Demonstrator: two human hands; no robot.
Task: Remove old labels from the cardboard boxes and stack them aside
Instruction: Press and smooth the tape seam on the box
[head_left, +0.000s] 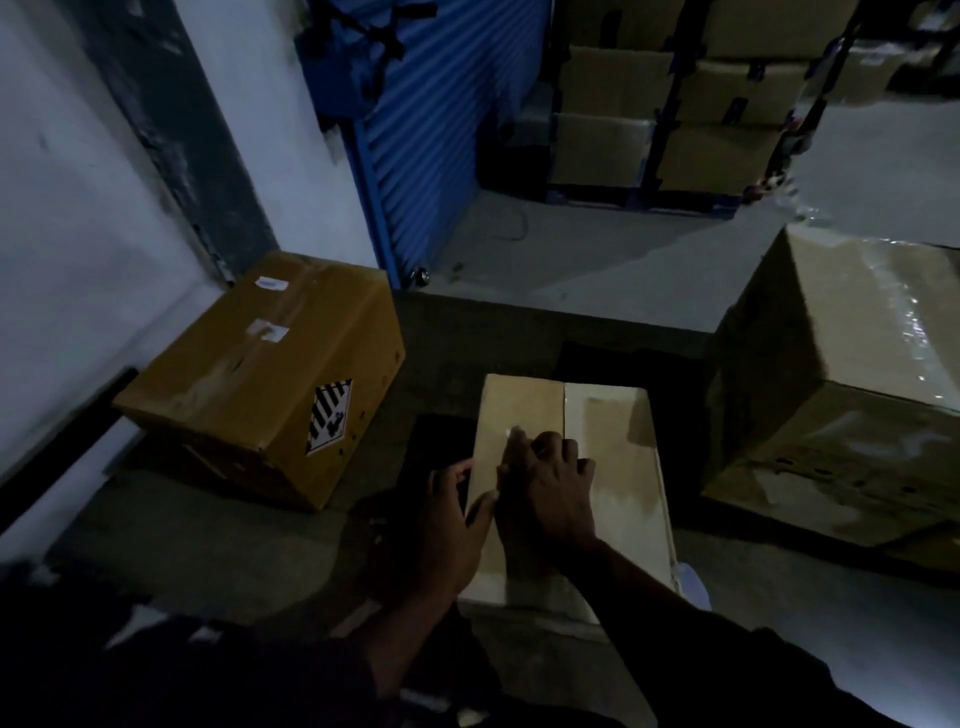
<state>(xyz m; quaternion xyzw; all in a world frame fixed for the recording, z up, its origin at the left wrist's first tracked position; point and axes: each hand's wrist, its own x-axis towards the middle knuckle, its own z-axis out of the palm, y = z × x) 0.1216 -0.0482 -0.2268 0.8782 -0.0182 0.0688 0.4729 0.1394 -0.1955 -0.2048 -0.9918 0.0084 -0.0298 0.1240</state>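
Pale cardboard is making up the box (597, 467) lying flat on the floor (234, 551) just below the camera, a taped seam running down its top. It is looking stiff and light enough to slide, though what is inside is not showing; I judge the safest hold to be by the side edges, since the smooth top gives fingers little to catch. The right hand (545, 483) is lying on the top with fingers bent, picking at a small white scrap (511, 431), perhaps label remnant; whether it is pinching it I cannot tell. The left hand (447, 525) is curling round the box's left edge, bracing it. To the left a browner box (260, 384) is sitting tilted, bearing a striped sticker (328, 415) and two white labels (270, 330). To the right a big box (841, 395) is gleaming under glossy wrap
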